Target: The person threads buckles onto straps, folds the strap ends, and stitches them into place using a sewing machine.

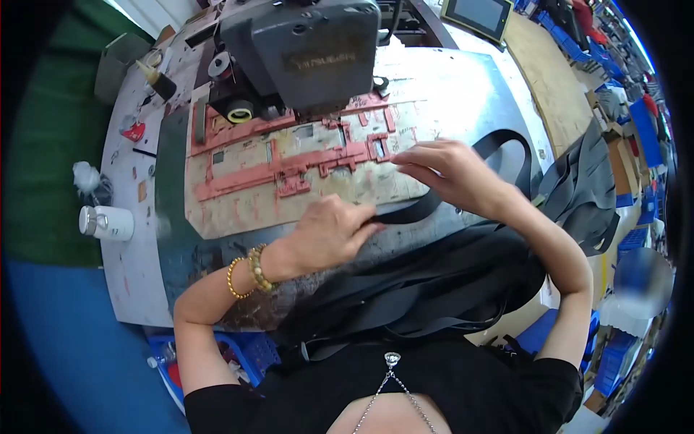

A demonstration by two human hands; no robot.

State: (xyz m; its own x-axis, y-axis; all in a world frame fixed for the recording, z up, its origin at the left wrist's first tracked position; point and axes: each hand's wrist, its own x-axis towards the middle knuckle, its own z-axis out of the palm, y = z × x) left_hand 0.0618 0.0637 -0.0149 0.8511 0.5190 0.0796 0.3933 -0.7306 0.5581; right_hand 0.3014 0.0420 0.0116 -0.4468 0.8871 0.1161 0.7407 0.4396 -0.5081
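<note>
My left hand (329, 231), with beaded bracelets at the wrist, pinches the end of a black strap (412, 212) in front of the template. The strap curves to the right, passing below my right hand (452, 173). That hand is held over the right edge of the pale template (246, 210), its fingers pressed together; whether anything is between them is hidden. Red strips (253, 177) form raised guides on the template, beneath the grey sewing machine head (325, 58). More black straps (434, 282) lie heaped across my lap and the table's front edge.
A white bottle (112, 223) and a dark glue bottle with a pointed tip (160, 81) stand at the left. A screen (477, 16) is at the back right. Grey straps (582, 188) hang at the right. Below the table sits a blue basket (256, 354).
</note>
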